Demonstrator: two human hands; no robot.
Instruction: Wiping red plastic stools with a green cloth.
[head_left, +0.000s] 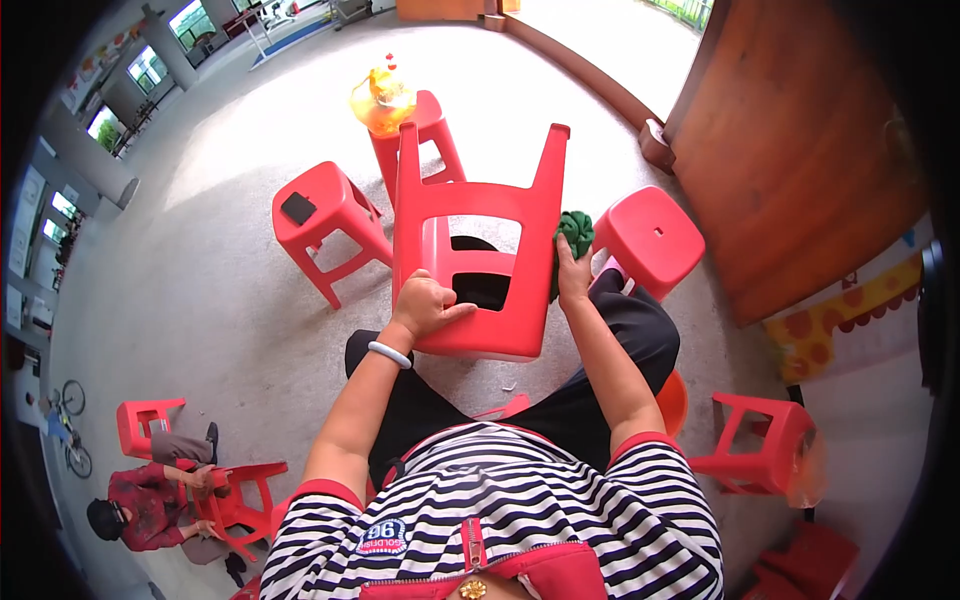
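In front of me a red plastic stool (480, 196) is tipped over, its legs pointing away and its seat end towards my lap. My left hand (425, 304) grips the near edge of its side opening, thumb lying along the plastic. A bunched green cloth (576, 234) is in my right hand (574, 270), pressed against the stool's right side. Part of the cloth hangs below, beside the stool. Through the opening a dark round shape shows, too hidden to name.
Nearby stand a red stool with a dark flat object (298, 208), one bearing a yellow-orange plastic bag (382, 101), and another red stool (654, 234). An orange bucket (673, 403) is by my right leg. A seated person (146, 502) handles a red stool at lower left. A wooden door (787, 150) stands right.
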